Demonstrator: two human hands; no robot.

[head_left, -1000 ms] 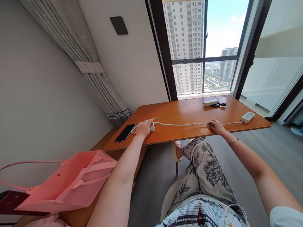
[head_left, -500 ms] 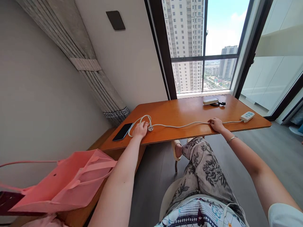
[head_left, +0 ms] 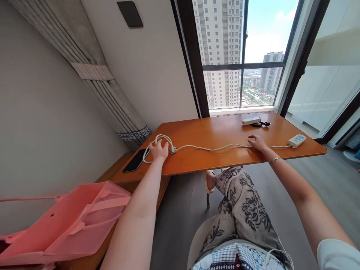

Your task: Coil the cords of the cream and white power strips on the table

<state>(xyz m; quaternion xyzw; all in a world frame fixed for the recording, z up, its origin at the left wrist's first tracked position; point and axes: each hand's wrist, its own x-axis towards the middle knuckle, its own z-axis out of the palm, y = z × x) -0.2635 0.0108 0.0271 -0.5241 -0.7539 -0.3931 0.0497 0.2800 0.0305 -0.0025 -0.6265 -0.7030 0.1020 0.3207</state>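
- Centrally, a white cord runs across the desk from a loop at one end to a power strip at the other.
- Left hand: grip closed on the cord's loop beside the plug, gathering the slack so it stays coiled.
- Right hand: fingers flat and together, pressing the cord to the desk short of the power strip; this appears to pin the line; whether they curl around it cannot be told.
- Phone: lies just beyond the loop, away from the cord's run.
- Second strip: behind the cord, toward the window.
- Pink bag: well apart from the cord, nearer the viewer.
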